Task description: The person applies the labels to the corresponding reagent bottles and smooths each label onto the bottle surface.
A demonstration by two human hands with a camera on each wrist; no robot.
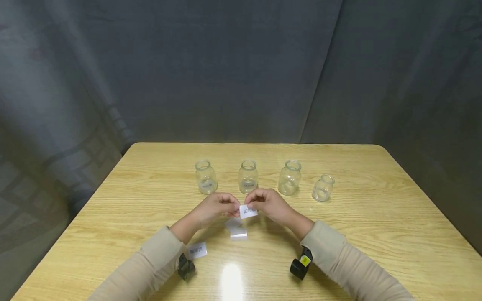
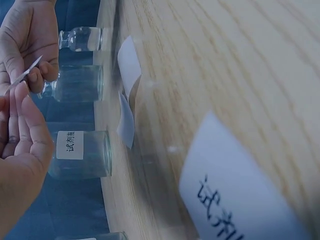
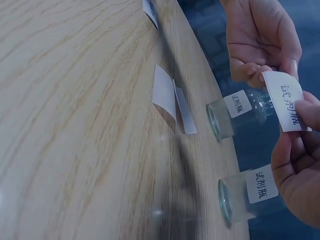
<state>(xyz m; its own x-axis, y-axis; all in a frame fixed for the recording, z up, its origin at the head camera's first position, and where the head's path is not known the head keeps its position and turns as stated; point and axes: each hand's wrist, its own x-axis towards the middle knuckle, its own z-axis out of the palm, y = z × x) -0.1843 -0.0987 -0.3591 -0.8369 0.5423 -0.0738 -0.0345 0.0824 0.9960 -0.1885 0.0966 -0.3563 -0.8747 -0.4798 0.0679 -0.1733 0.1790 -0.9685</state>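
A white label with black printed characters is between both hands. My right hand pinches it between thumb and fingers; in the right wrist view the label faces the camera, thumb over its printed face. My left hand pinches its opposite edge. Seen from the left wrist, the label is nearly edge-on. Behind the hands stand a left glass jar and a middle glass jar, each bearing a similar label. On the third glass jar and the small glass jar no label shows.
Two curled blank slips lie on the wooden table below the hands. Another printed label lies beside the left cuff. Dark wrist devices hang under both sleeves. A grey curtain hangs behind the table.
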